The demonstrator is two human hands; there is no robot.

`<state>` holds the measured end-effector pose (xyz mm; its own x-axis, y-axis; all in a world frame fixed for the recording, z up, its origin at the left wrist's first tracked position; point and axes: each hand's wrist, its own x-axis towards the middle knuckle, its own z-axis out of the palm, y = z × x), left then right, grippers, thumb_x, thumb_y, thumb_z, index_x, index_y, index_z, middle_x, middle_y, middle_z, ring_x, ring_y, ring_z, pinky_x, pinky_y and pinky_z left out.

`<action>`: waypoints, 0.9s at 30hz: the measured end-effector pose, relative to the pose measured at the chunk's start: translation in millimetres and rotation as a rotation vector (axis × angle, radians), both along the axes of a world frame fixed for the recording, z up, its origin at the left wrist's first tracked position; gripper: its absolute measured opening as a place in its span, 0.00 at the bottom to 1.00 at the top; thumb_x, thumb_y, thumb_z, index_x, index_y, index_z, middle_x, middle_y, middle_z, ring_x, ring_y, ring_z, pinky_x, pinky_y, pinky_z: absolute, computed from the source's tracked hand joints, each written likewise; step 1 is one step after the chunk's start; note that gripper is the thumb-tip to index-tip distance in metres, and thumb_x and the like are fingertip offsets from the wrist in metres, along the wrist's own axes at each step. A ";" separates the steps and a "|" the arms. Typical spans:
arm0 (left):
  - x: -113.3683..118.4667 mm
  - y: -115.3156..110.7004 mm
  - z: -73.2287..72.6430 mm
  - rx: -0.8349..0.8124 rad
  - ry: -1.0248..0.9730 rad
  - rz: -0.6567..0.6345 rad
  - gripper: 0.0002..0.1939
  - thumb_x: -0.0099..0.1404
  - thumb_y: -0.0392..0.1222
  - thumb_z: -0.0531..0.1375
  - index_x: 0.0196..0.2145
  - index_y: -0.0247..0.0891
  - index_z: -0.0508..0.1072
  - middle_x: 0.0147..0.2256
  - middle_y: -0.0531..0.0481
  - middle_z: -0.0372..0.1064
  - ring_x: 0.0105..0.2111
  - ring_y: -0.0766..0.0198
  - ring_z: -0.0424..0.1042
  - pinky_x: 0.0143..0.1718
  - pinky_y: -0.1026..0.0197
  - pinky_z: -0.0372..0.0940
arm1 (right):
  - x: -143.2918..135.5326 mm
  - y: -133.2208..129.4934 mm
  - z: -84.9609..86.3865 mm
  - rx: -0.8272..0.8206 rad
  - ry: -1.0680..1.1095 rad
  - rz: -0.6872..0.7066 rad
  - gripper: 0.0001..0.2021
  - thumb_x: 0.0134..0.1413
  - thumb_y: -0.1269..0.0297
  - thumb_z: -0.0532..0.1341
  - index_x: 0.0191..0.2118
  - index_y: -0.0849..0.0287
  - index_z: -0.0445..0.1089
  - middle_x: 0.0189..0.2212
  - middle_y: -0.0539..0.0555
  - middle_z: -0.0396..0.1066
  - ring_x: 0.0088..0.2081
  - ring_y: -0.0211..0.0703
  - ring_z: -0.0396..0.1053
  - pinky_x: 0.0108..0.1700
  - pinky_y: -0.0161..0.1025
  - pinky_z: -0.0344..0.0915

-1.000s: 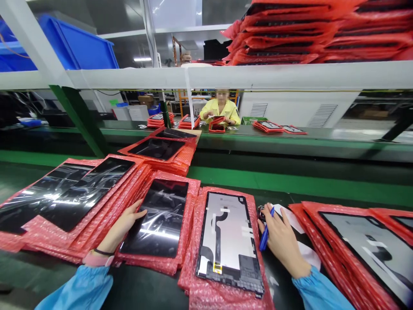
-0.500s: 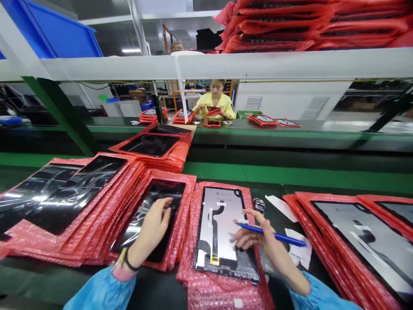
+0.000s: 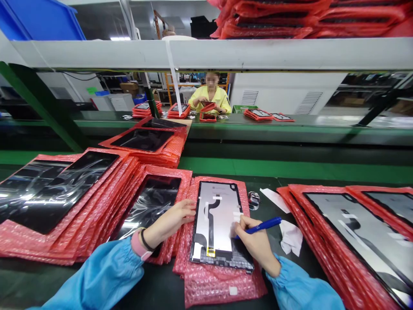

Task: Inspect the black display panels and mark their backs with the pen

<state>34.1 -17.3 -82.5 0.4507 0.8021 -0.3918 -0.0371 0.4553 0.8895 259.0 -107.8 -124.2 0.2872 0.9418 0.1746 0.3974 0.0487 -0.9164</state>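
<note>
In the head view a tablet screen panel lies back side up on red bubble-wrap pouches. Its back is silver, with a dark flex cable and white tape pieces. My right hand grips a blue pen, the tip down by the right part of the panel. Stretched out at the panel's left edge, my left hand holds nothing; its fingertips rest on or just beside the edge. Left of it lies a glossy black screen on another pouch.
Stacked pouches with black screens fill the left side. More pouched panels lie on the right. Between are white paper scraps and a small shiny metal object. A shelf crosses above; a person in yellow works opposite.
My left hand has moved right, from above the black screen to the silver panel's edge. My right hand has closed into a writing grip on the pen. The view has shifted slightly.
</note>
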 end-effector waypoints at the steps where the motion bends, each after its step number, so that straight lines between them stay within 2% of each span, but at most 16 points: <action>1: 0.5 0.7 1.2 -0.022 -0.015 0.005 0.17 0.47 0.33 0.66 0.38 0.35 0.73 0.39 0.43 0.75 0.40 0.59 0.74 0.46 0.57 0.64 | -0.3 -0.1 0.2 0.001 -0.009 0.004 0.18 0.44 0.60 0.58 0.15 0.53 0.48 0.13 0.44 0.50 0.18 0.35 0.51 0.24 0.36 0.48; 6: 2.2 3.8 2.5 -0.088 -0.050 0.034 0.17 0.47 0.31 0.66 0.37 0.35 0.72 0.33 0.48 0.75 0.34 0.63 0.74 0.42 0.60 0.64 | -3.3 -1.2 -0.5 0.019 -0.010 0.024 0.16 0.42 0.63 0.58 0.14 0.54 0.49 0.12 0.43 0.49 0.17 0.34 0.50 0.23 0.35 0.47; 11: 4.0 10.4 2.4 -0.105 -0.027 0.024 0.17 0.47 0.32 0.67 0.37 0.35 0.71 0.29 0.49 0.74 0.30 0.64 0.73 0.39 0.60 0.64 | -1.1 -0.5 1.0 0.012 0.086 -0.002 0.17 0.41 0.62 0.59 0.14 0.54 0.49 0.12 0.43 0.50 0.17 0.34 0.50 0.22 0.34 0.49; 15: 16.5 15.5 5.8 -0.040 -0.030 -0.026 0.17 0.45 0.34 0.70 0.34 0.34 0.72 0.27 0.50 0.73 0.27 0.64 0.71 0.32 0.62 0.61 | 3.0 0.2 4.6 -0.019 0.230 0.012 0.21 0.45 0.54 0.62 0.15 0.53 0.51 0.11 0.44 0.52 0.16 0.34 0.52 0.21 0.34 0.53; 17: 28.2 14.9 7.6 0.000 -0.048 -0.037 0.17 0.43 0.33 0.70 0.32 0.34 0.71 0.28 0.50 0.74 0.29 0.63 0.72 0.34 0.62 0.62 | 3.0 0.2 5.4 -0.048 0.313 0.043 0.22 0.47 0.49 0.63 0.17 0.54 0.53 0.10 0.43 0.53 0.15 0.34 0.53 0.20 0.34 0.58; 20: 46.8 9.9 7.5 0.036 -0.067 -0.015 0.17 0.43 0.30 0.67 0.33 0.35 0.69 0.30 0.49 0.74 0.32 0.59 0.73 0.37 0.59 0.65 | 1.4 -0.1 4.5 -0.081 0.412 0.070 0.23 0.48 0.43 0.64 0.21 0.54 0.57 0.13 0.45 0.61 0.16 0.37 0.60 0.22 0.37 0.64; 22: 55.5 5.7 6.1 0.058 -0.066 0.018 0.19 0.42 0.27 0.64 0.35 0.36 0.68 0.31 0.49 0.74 0.32 0.59 0.73 0.36 0.58 0.66 | 2.9 -0.8 4.3 -0.068 0.439 0.067 0.22 0.47 0.42 0.64 0.22 0.55 0.61 0.15 0.47 0.65 0.17 0.37 0.62 0.22 0.37 0.64; 24: 59.1 2.8 6.3 0.090 -0.060 0.060 0.22 0.42 0.25 0.62 0.38 0.36 0.68 0.32 0.50 0.74 0.31 0.60 0.73 0.35 0.59 0.66 | 8.4 -2.9 7.3 -0.019 0.434 0.044 0.22 0.48 0.44 0.66 0.21 0.57 0.64 0.14 0.46 0.62 0.16 0.35 0.59 0.21 0.34 0.60; 27: 56.2 2.2 15.0 0.151 -0.068 0.104 0.26 0.43 0.25 0.61 0.42 0.36 0.68 0.37 0.50 0.75 0.35 0.60 0.74 0.37 0.61 0.66 | 22.5 -8.6 21.7 0.090 0.419 -0.021 0.18 0.50 0.48 0.67 0.23 0.58 0.70 0.15 0.45 0.59 0.19 0.34 0.57 0.23 0.32 0.56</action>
<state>90.3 -15.1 -67.5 0.3832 0.8933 -0.2348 -0.1394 0.3072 0.9414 281.5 -116.4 -102.5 0.3698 0.9214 0.1197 -0.0064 0.1313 -0.9913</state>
